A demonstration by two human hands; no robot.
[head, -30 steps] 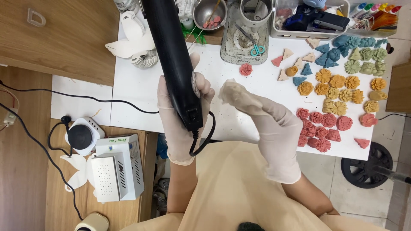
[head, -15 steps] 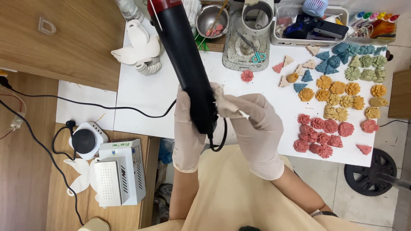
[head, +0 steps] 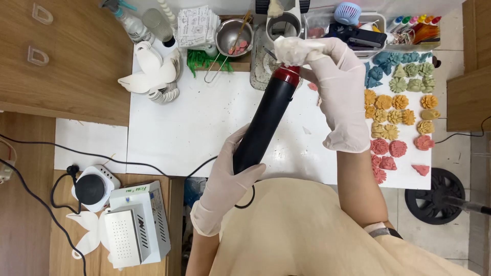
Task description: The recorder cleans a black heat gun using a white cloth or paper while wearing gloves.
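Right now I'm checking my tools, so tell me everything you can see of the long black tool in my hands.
The black tool is a long, smooth cylinder that looks like plastic, with a red band and a pale tip at its far end. It lies slanted above the white table. The gloved left hand grips its near end, where a black cord loops out. The gloved right hand presses a crumpled white wad against the tip.

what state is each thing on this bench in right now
left hand: gloved, gripping the tool's lower end
right hand: gloved, pressing a white wad on the tool's red tip
black tool: held tilted, corded
steel bowl: upright, pink pieces inside
clay flowers: laid out by colour
small hotplate: plugged in
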